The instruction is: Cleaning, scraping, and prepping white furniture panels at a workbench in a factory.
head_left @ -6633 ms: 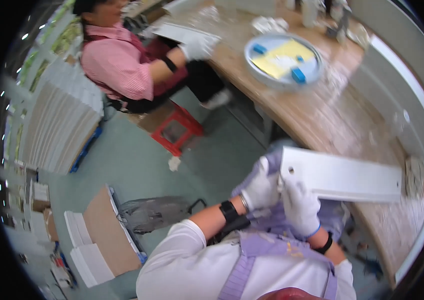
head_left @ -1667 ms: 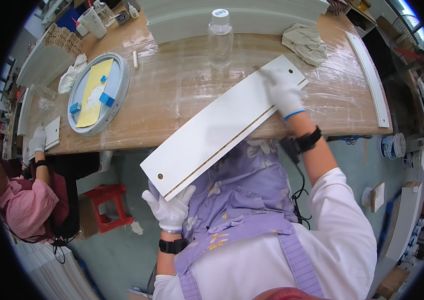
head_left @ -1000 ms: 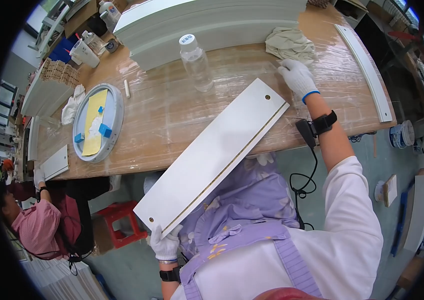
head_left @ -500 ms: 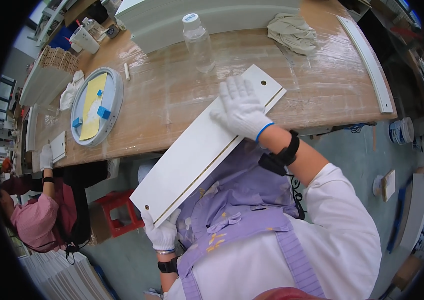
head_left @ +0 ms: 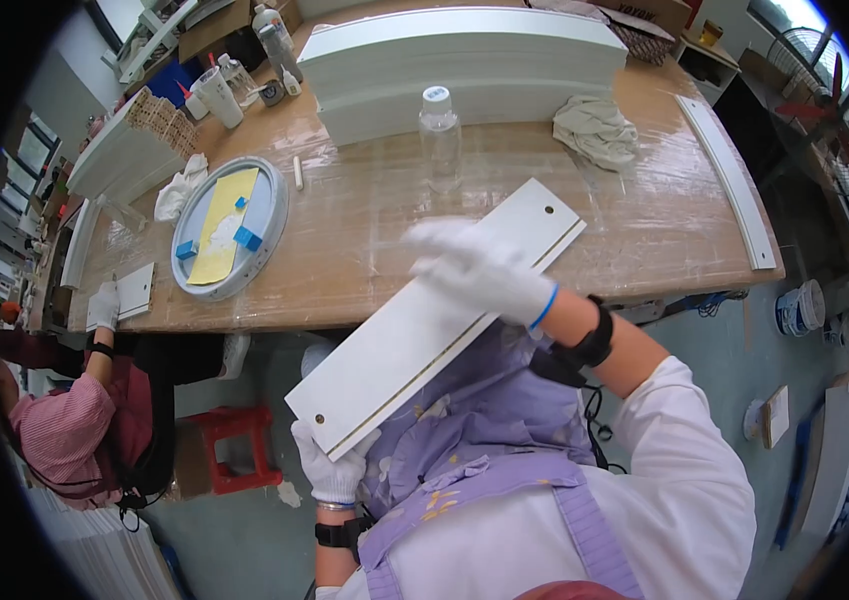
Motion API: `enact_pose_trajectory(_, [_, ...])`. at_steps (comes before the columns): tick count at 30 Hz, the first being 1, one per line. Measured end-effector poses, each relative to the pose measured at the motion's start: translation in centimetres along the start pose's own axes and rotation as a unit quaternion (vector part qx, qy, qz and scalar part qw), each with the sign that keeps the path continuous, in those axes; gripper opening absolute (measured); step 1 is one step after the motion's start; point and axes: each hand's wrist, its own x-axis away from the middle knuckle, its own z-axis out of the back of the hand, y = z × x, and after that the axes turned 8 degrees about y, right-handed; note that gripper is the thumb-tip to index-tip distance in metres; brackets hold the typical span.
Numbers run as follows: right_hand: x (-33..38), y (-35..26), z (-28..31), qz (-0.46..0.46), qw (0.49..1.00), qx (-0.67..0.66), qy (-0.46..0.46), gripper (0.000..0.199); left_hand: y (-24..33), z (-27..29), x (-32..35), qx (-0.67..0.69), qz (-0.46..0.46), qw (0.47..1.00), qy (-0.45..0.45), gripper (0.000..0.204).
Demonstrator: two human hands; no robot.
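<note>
A long white panel [head_left: 414,345] lies slanted across my lap, its far end resting on the table. It has a hole near each end and a brownish groove along its right-hand edge. My left hand [head_left: 329,465], in a white glove, grips the near end from below, its fingers partly hidden under the panel. Over the panel's upper half is my right hand [head_left: 484,270], gloved too and blurred by motion, its fingers stretched out to the left. Whether it touches the surface is hard to tell.
On the film-covered table [head_left: 344,270] stand a clear bottle [head_left: 440,140], a crumpled cloth [head_left: 595,132] and a round lid [head_left: 279,215] bearing yellow sandpaper [head_left: 206,255] and blue blocks [head_left: 247,238]. White boards [head_left: 474,60] lie behind. A co-worker's gloved hand [head_left: 104,305] holds a panel at left.
My right hand has swept left and down along the panel, off its far part, with its fingers turned leftward. My left hand keeps its grip. The view has shifted slightly.
</note>
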Motion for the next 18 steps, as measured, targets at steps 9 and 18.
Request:
enact_pose_trajectory(9, [-7.4, 28.7, 20.5, -0.336, 0.798, 0.477, 0.149, 0.080, 0.6, 2.9, -0.1, -0.021, -0.036, 0.997, 0.061, 0.065])
enact_pose_trajectory(18, [-4.2, 40.6, 27.7, -0.323, 0.921, 0.105, 0.192, 0.033, -1.7, 3.2, 1.3, 0.013, -0.026, 0.989, 0.144, 0.044])
